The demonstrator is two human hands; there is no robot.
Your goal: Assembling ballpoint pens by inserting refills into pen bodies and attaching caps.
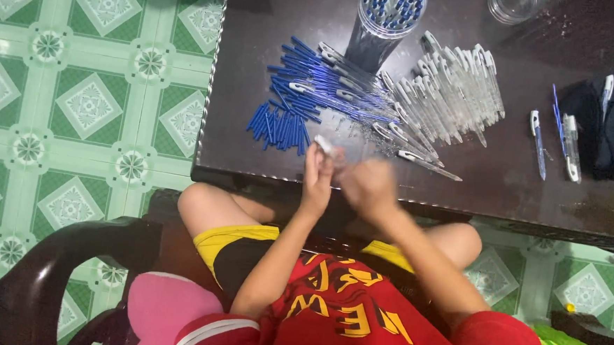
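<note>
Table [530,198], dark and glossy, fills the upper view above green patterned floor tiles [80,97]. On it sprawls a heap of clear pen barrels [451,96], beside them blue refills [304,92] and blue caps [278,130], a clear jar [389,12] behind. At the near edge, left hand [317,180] pinches a white pen piece [324,146], fingers closed on it. Right hand [369,186] sits just beside, blurred; its grip can't be made out.

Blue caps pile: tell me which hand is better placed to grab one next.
Probably the left hand. It sits just below the blue caps pile on the dark table. The right hand lies further right, nearer the clear pen barrels; it is blurred.
</note>
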